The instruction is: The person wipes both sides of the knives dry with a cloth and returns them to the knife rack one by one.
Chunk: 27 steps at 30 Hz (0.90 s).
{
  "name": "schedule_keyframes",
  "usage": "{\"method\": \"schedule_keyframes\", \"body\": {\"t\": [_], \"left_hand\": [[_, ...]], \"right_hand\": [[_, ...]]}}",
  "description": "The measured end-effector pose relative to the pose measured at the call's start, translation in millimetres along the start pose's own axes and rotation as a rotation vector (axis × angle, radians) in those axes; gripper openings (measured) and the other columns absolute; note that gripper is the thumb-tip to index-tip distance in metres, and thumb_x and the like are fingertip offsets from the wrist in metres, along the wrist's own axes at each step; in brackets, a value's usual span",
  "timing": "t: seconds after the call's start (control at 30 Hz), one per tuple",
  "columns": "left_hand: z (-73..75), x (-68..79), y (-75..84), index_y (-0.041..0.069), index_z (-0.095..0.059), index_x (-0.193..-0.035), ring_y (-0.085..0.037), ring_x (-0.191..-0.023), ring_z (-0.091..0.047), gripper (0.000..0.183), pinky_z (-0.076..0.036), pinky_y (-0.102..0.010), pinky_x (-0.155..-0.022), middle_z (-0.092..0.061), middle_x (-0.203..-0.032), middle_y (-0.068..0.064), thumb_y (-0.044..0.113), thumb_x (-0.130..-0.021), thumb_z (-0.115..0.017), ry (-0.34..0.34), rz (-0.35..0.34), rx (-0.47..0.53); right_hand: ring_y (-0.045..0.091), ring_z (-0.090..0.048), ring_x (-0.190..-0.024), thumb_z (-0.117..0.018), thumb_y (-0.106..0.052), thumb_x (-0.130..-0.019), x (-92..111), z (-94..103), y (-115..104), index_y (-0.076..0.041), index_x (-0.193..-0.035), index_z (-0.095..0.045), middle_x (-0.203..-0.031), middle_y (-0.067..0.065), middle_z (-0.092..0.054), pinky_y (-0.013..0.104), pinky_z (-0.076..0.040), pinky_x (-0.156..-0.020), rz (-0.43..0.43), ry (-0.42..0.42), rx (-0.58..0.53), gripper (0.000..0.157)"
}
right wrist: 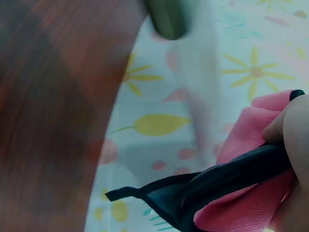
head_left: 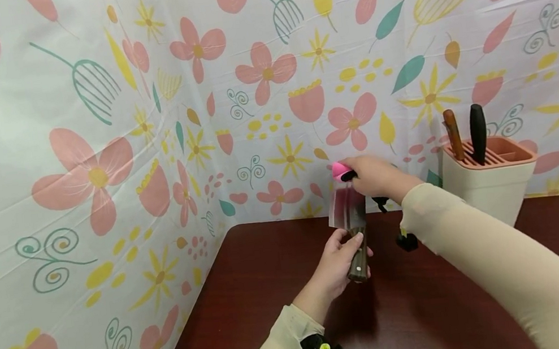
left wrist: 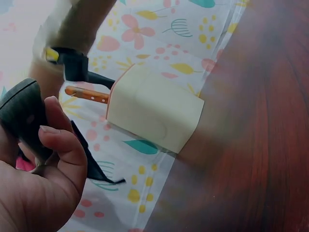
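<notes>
My left hand [head_left: 333, 261] grips the dark handle [head_left: 358, 268] of a cleaver, its thumb along the handle. The broad metal blade [head_left: 338, 209] points up and away, above the table. At the blade's far end, my right hand [head_left: 375, 176] pinches a bright pink cloth [head_left: 340, 171] with black parts. The right wrist view shows the pink cloth [right wrist: 241, 145] bunched with a black strip of fabric [right wrist: 231, 176] across it; the blade is blurred there. Curled fingers wrap the handle [left wrist: 26, 118] in the left wrist view. Whether the cloth touches the blade cannot be told.
A cream knife block [head_left: 485, 184] with an orange slotted top stands at the table's back right, beyond my right forearm. In it are a brown-handled knife [head_left: 453, 133] and a black-handled one [head_left: 478, 132]. The dark red-brown table [head_left: 261, 290] meets flowered sheeting [head_left: 274, 124] behind and left.
</notes>
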<state>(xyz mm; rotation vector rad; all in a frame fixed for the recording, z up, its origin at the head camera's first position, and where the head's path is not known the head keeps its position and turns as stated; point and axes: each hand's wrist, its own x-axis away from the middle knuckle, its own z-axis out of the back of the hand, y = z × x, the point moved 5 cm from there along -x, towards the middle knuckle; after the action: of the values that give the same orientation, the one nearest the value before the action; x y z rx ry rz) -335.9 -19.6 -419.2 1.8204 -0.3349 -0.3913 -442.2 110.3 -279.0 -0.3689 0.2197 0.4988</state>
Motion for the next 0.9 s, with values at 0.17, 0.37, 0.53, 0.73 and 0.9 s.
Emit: {"method": "schedule_keyframes", "body": {"t": [0.17,0.37,0.53,0.73,0.9], "left_hand": [[-1.5,0.6,-0.2,0.016,-0.047,-0.134,-0.016,-0.056,-0.059,0.032,-0.057,-0.029,-0.052,-0.062,-0.089,-0.006,0.034,-0.108,-0.052,0.006,-0.003,-0.008],[-2.9,0.7,0.8,0.013,-0.044,-0.13,-0.015,-0.059,-0.058,0.029,-0.055,-0.029,-0.053,-0.059,-0.09,-0.006,0.034,-0.111,-0.042,-0.006,-0.007,0.003],[-2.3,0.7,0.6,0.011,-0.044,-0.131,-0.015,-0.062,-0.057,0.029,-0.054,-0.029,-0.054,-0.058,-0.092,-0.007,0.033,-0.113,-0.037,0.001,-0.009,0.01],[1.0,0.2,-0.7,0.015,-0.045,-0.133,-0.016,-0.06,-0.056,0.028,-0.054,-0.029,-0.053,-0.058,-0.092,-0.007,0.032,-0.113,-0.033,0.034,0.005,0.02],[2.1,0.1,0.7,0.015,-0.044,-0.126,-0.017,-0.06,-0.056,0.024,-0.054,-0.029,-0.053,-0.058,-0.093,-0.007,0.031,-0.113,-0.032,0.05,0.013,0.033]], "right_hand": [[0.036,-0.065,-0.114,-0.053,-0.011,-0.095,1.6,-18.4,2.0,-0.008,-0.157,-0.041,-0.142,0.022,-0.061,0.056,-0.052,-0.1,0.02,0.035,0.033,0.063],[0.036,-0.062,-0.114,-0.054,-0.014,-0.097,3.0,-30.3,0.8,-0.007,-0.157,-0.041,-0.139,0.023,-0.062,0.056,-0.049,-0.102,0.05,0.039,0.007,0.062],[0.038,-0.063,-0.12,-0.055,-0.013,-0.095,7.1,-34.3,-3.1,-0.005,-0.154,-0.045,-0.142,0.023,-0.061,0.057,-0.049,-0.105,0.092,0.035,-0.002,0.061],[0.028,-0.066,-0.101,-0.057,-0.019,-0.096,16.1,-39.0,-10.2,-0.013,-0.153,-0.049,-0.131,0.015,-0.07,0.05,-0.054,-0.094,0.126,0.002,0.001,0.058],[0.029,-0.067,-0.108,-0.058,-0.02,-0.097,23.0,-41.9,-15.8,-0.014,-0.153,-0.049,-0.136,0.014,-0.067,0.052,-0.053,-0.099,0.149,-0.008,-0.013,0.057]]}}
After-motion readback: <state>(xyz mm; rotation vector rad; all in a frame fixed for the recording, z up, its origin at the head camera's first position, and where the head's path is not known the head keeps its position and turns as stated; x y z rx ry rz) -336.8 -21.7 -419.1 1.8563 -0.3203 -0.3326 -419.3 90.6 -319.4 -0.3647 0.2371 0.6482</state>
